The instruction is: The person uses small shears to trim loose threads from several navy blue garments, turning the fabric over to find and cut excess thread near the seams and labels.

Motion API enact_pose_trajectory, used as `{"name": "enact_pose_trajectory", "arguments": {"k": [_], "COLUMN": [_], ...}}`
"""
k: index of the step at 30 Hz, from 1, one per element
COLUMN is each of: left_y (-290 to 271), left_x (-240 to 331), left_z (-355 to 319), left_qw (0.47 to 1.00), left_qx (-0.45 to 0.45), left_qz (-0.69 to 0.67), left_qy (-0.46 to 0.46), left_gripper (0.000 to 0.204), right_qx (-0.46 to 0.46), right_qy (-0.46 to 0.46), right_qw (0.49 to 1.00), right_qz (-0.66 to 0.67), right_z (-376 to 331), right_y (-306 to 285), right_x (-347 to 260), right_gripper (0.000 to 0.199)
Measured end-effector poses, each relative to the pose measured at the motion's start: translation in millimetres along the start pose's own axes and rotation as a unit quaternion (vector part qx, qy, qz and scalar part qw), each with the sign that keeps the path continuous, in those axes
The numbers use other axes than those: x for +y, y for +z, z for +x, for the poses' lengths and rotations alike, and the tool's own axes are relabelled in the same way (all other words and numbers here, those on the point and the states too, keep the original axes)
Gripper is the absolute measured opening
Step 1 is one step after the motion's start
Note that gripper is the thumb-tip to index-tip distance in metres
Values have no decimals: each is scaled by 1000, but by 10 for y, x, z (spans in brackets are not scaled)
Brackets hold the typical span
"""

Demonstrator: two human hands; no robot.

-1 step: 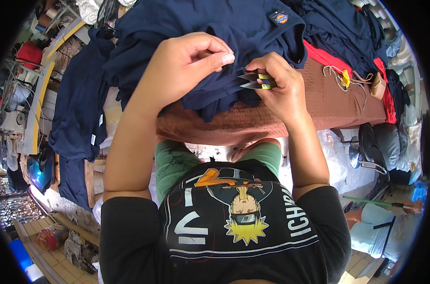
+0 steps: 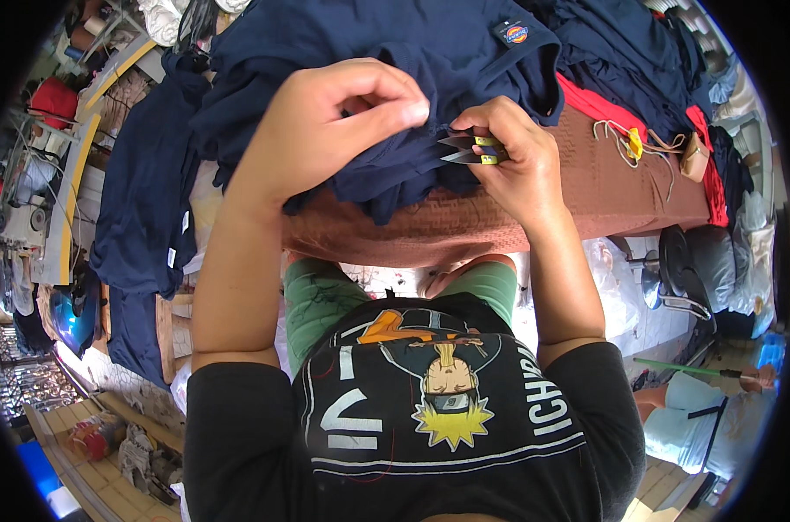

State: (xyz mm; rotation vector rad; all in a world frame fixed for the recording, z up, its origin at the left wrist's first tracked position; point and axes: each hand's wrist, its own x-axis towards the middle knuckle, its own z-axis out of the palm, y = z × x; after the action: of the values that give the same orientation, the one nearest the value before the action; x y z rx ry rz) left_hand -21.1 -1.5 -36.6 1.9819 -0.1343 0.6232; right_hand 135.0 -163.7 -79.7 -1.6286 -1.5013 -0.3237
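A dark navy garment (image 2: 360, 39) lies spread on a table with a brown cloth. Thread snips (image 2: 475, 150) with dark pointed blades and yellow marks sit in my right hand (image 2: 517, 157), blades slightly apart and pointing left. The thumb and forefinger of that hand also meet at a fold of the navy fabric. Above the garment, my left hand (image 2: 347, 117) is closed in a pinch, thumb against fingertips. Whatever lies between those fingertips is too small or blurred to name.
More navy garments (image 2: 142, 174) hang at the left, and others (image 2: 630, 61) lie at the far right. A red cloth strip (image 2: 595, 97), cords (image 2: 665, 143) and a small tan object (image 2: 695, 158) rest on the brown cloth (image 2: 586, 187). A black stool (image 2: 676, 261) stands at the right.
My left hand has shifted very slightly and its fingertips look more blurred. The right hand and the snips are in the same place.
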Motion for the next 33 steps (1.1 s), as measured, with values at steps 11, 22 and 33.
{"name": "enact_pose_trajectory", "arguments": {"k": [11,22,33], "left_y": [8,313,295], "left_x": [75,43,-90], "left_z": [-25,-64,-59], "left_qw": [985,983,980], "left_qx": [47,95,89], "left_qz": [154,146,-64], "left_qy": [55,-64,-164], "left_gripper": [20,13,21], "right_qx": [34,53,-18], "right_qy": [-41,-86,-17], "right_qw": [998,992,998], "right_qz": [-17,-71,49], "right_z": [-21,-19,-38], "right_y": [-2,-36,-95], "right_x": [4,-49,-16], "right_gripper": [26,28,27]}}
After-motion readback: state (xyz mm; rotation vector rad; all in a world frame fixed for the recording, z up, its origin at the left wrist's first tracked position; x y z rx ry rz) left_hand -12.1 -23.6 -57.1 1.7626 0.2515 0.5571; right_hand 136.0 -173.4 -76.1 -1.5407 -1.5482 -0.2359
